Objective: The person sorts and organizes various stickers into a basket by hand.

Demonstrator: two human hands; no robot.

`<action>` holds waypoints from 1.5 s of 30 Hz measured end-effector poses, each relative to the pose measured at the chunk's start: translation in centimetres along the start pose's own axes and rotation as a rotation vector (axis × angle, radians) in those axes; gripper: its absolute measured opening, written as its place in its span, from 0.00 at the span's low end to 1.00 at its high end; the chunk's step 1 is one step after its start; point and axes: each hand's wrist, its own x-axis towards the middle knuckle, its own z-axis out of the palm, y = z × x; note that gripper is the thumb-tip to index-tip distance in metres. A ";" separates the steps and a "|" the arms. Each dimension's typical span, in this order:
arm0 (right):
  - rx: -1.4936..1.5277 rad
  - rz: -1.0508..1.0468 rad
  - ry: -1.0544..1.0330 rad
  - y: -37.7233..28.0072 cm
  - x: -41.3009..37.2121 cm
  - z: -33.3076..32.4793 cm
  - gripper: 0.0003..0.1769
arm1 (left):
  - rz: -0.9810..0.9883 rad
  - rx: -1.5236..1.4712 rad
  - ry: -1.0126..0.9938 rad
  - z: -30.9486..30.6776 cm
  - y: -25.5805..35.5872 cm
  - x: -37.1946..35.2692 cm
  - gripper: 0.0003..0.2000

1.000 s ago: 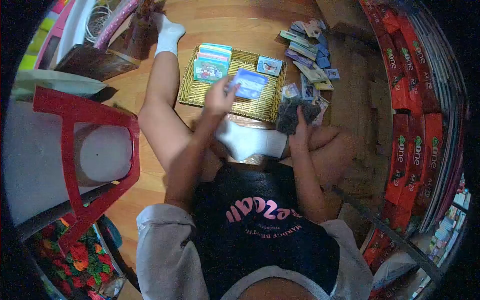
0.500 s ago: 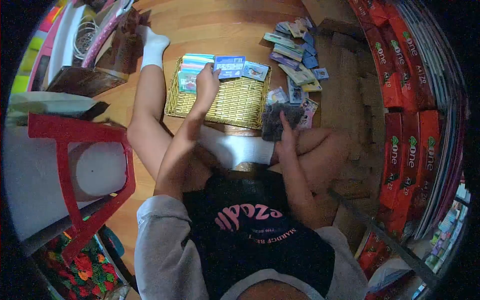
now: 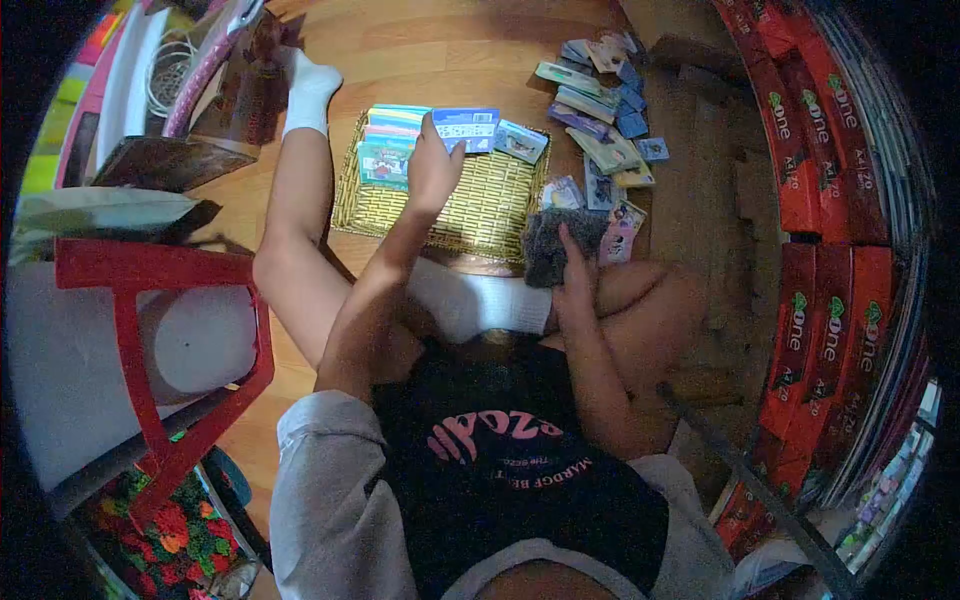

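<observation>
My left hand (image 3: 435,172) is at the far part of a shallow golden woven basket (image 3: 470,208), its fingers and thumb closed on the edge of a small blue packet (image 3: 468,125) with a barcode. Left of that hand lie pastel booklet-like items (image 3: 384,160), in layers inside the basket. A similar picture packet (image 3: 521,141) leans in the far right corner. Beside the near right corner, my right hand (image 3: 576,265) grips a dark grey cloth (image 3: 553,240), thumb on top and fingers hidden underneath.
Several small packets and booklets (image 3: 605,150) are spread on the floor right of the basket. Red paper-ream boxes (image 3: 800,180) stand stacked at the right. A red-framed stool (image 3: 130,340) and a wooden box (image 3: 170,162) are at the left. My legs surround the basket's near and left sides.
My left hand has shifted slightly right along the blue packet, covering its left end. My right hand stays on the grey cloth. The whole view has shifted a little.
</observation>
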 end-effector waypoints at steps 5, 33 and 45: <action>0.000 -0.062 -0.003 0.2 0.1 0.0 0.37 | -0.098 0.043 -0.160 -2.2 1.3 0.4 0.20; -0.090 -0.138 -0.016 1.0 0.2 0.2 0.24 | -0.156 0.328 0.053 -7.1 -6.8 -4.2 0.34; -0.151 -0.119 -0.084 0.5 0.0 0.2 0.35 | -0.360 0.511 -0.147 -4.0 -4.7 -5.7 0.55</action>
